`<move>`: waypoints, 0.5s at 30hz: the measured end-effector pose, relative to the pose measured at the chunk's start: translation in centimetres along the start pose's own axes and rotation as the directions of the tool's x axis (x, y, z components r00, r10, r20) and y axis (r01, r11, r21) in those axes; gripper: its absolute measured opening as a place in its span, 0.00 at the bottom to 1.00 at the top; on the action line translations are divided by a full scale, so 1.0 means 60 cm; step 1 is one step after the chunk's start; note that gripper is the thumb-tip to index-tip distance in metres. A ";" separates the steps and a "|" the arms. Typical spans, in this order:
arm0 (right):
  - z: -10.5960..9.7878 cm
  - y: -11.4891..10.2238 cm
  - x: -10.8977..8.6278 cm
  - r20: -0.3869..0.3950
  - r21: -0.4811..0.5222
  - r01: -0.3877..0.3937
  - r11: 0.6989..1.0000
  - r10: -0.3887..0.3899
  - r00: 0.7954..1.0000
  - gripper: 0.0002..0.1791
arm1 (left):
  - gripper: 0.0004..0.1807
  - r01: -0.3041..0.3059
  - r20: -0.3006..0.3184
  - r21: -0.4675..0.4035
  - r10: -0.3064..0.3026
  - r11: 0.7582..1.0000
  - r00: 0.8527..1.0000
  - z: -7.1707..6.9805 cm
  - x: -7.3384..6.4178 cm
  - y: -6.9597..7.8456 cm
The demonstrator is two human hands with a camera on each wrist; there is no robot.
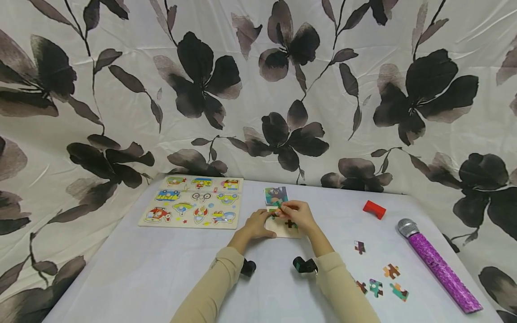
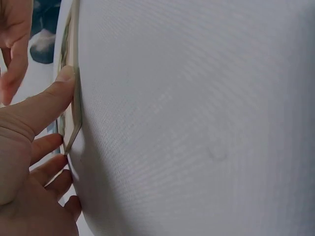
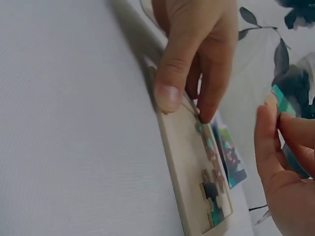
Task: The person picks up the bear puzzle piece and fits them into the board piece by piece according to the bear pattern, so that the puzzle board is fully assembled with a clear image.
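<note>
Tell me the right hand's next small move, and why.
Probably lower the right hand and try its puzzle piece against the bare wood in the board. The piece is pinched between the fingers, clear of the board; bare wood shows beside pieces lying there; and the left hand has its thumb on the board, which should steady it.

Three views: head, high and farthest back, facing forward and down over the table (image 1: 121,269); left wrist and right wrist, low, close, rolled sideways, sharing the wooden board (image 3: 184,152) and left hand (image 3: 197,44).
</note>
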State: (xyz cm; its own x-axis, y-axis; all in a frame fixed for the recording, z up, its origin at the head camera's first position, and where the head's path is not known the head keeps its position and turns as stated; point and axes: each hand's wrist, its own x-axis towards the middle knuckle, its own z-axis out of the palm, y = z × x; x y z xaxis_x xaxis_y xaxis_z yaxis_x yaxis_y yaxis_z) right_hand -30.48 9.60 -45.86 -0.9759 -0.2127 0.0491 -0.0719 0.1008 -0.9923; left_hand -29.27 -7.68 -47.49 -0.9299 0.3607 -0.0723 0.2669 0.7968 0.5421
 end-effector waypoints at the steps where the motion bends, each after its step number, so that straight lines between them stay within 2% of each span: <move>1: -0.002 0.006 0.004 -0.012 0.034 -0.013 0.999 0.013 1.000 0.14 | 0.41 -0.001 0.000 0.005 0.001 1.000 1.000 0.000 0.000 0.000; 3: -0.005 0.013 0.010 -0.047 0.058 -0.026 0.998 0.029 0.998 0.15 | 0.41 0.004 0.003 0.008 -0.004 1.000 1.000 0.000 0.001 0.000; 6: -0.007 0.013 0.009 -0.092 0.032 -0.023 0.999 0.026 0.995 0.18 | 0.42 0.012 0.007 0.013 -0.012 1.000 1.000 0.001 0.003 0.000; 10: -0.009 0.014 0.008 -0.118 0.015 -0.010 1.000 0.012 0.993 0.20 | 0.42 0.023 0.013 0.005 -0.023 1.000 1.000 0.002 0.005 0.000; 15: -0.009 0.013 0.006 -0.128 0.038 0.018 0.999 -0.013 0.992 0.20 | 0.42 0.026 0.007 0.002 -0.026 1.000 1.000 0.002 0.004 -0.001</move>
State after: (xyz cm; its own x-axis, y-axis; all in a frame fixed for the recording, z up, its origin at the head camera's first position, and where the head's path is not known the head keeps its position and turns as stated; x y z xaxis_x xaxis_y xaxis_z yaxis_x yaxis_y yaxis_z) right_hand -31.02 10.15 -46.58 -0.9932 -0.0882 0.0762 -0.0817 0.0596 -0.9949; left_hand -29.48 -7.58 -47.67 -0.9346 0.3436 -0.0926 0.2432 0.8067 0.5387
